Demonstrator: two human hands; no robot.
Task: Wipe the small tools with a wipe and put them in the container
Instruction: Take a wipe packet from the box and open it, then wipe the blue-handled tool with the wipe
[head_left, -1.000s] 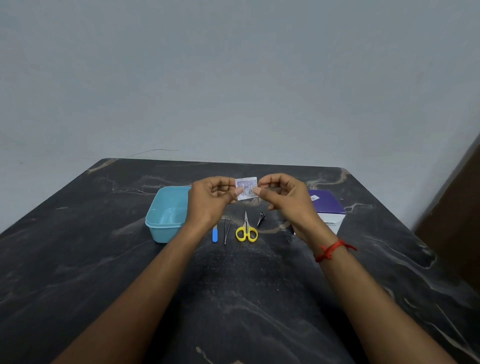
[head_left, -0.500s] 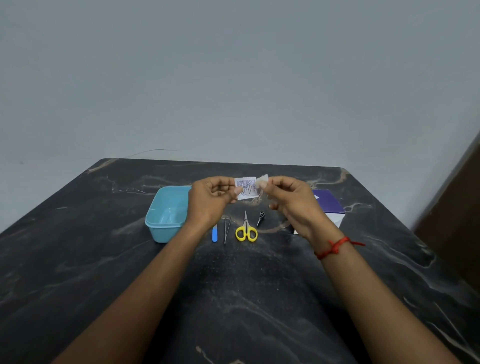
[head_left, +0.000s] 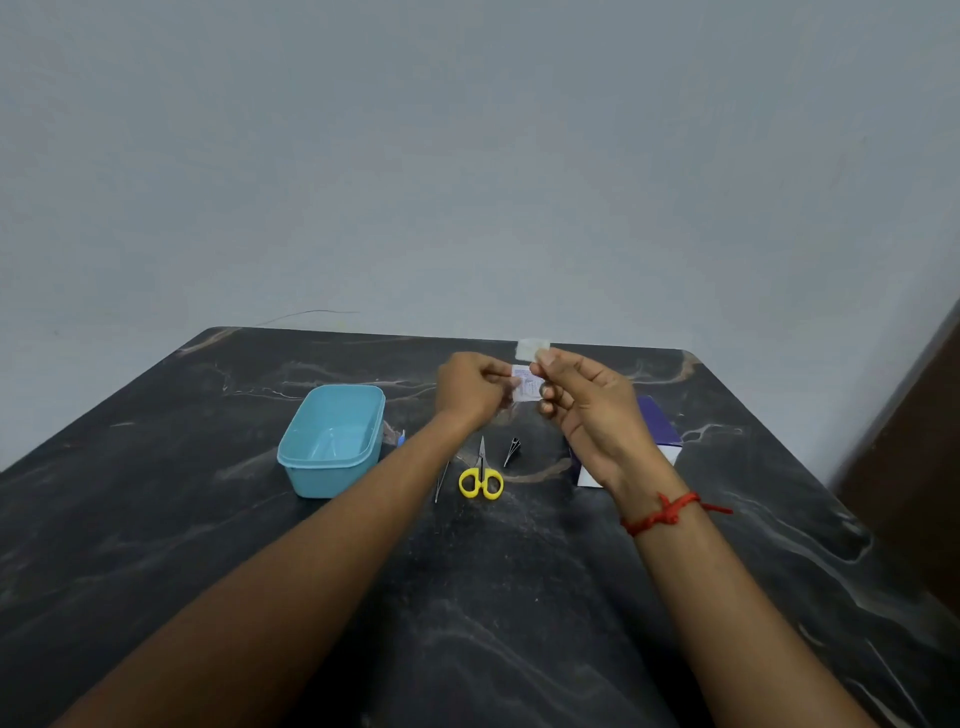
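Note:
Above the dark table, my left hand (head_left: 470, 392) pinches a small printed wipe sachet (head_left: 525, 384). My right hand (head_left: 587, 405) pinches a white wipe (head_left: 531, 349) that sticks up out of the sachet's top. Below the hands lie yellow-handled scissors (head_left: 481, 475), thin tweezers (head_left: 441, 480) and a small black clipper (head_left: 511, 449). A blue-handled tool (head_left: 400, 439) is mostly hidden behind my left forearm. The light blue container (head_left: 332, 439) stands left of the tools with nothing visible inside.
A purple and white box (head_left: 657, 431) sits right of the tools, partly behind my right wrist. The marbled table (head_left: 519, 597) runs to a grey wall at the back. A brown surface stands at the far right.
My right hand has pulled the white wipe up and out of the sachet. The left hand keeps hold of the sachet. Both hands shifted slightly right.

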